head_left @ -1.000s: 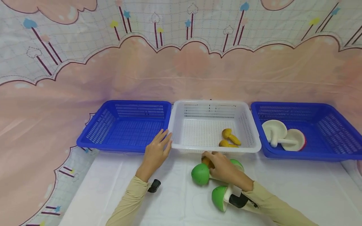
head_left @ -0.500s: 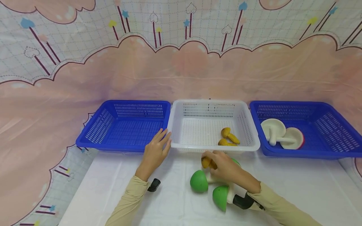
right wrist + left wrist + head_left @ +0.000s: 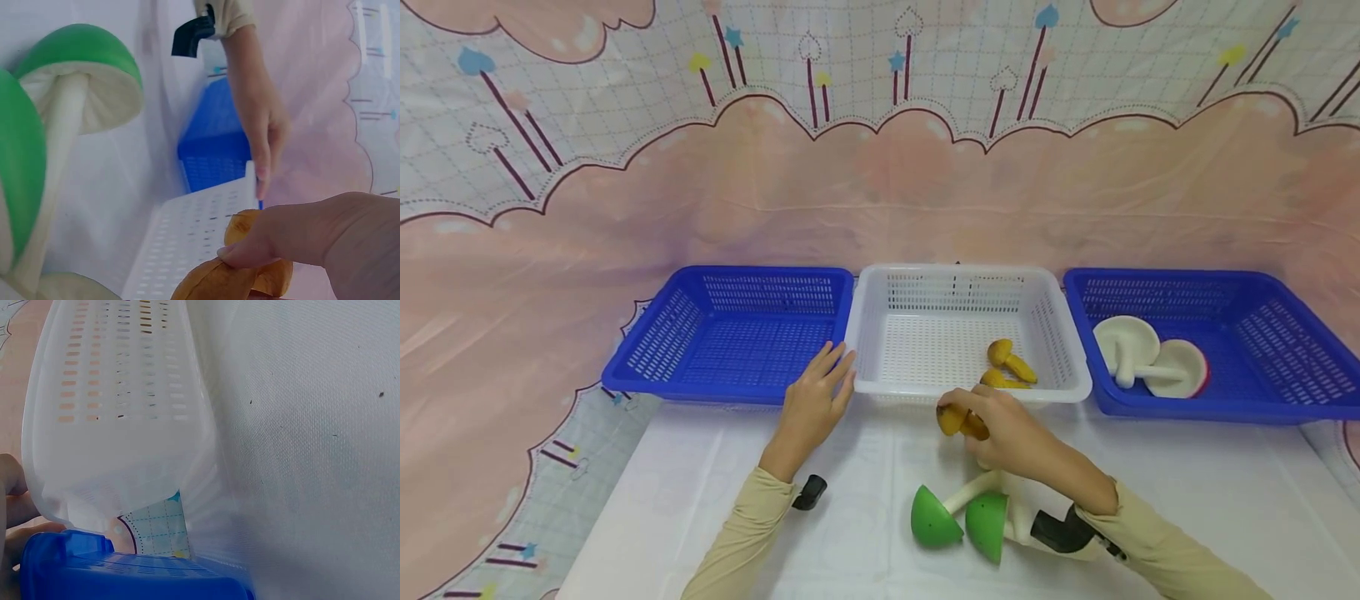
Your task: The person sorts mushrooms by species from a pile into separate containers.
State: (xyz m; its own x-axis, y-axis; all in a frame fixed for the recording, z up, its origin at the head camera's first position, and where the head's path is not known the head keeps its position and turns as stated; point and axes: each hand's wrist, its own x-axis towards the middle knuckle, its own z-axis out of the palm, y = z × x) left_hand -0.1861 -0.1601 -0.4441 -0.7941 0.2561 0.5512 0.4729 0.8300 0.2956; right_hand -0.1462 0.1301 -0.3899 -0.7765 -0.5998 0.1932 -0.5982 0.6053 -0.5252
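Note:
My right hand [image 3: 1011, 429] pinches a small brownish-yellow mushroom [image 3: 950, 420] between thumb and fingers, just in front of the white basket [image 3: 917, 389]. In the right wrist view several parts of the brown mushroom [image 3: 215, 281] show past the thumb; I cannot tell whether it is one or two. Near the forearm lie a green-capped mushroom [image 3: 936, 518] and a second green-capped mushroom [image 3: 987, 527], both with pale stems. My left hand [image 3: 811, 410] has its fingers extended at the adjoining rims of the white basket and the left blue basket [image 3: 700, 388].
Two yellow mushrooms [image 3: 1011, 360] lie in the white basket's right side. The right blue basket [image 3: 1225, 410] holds two white mushrooms [image 3: 1176, 369], one red-edged. A white cloth [image 3: 850, 533] covers the table, and a patterned pink curtain [image 3: 880, 192] hangs behind.
My right hand has lifted the brownish-yellow mushroom off the green ones, up toward the white basket. One green mushroom has shifted nearer, its cap beside the other. The left hand has stayed put.

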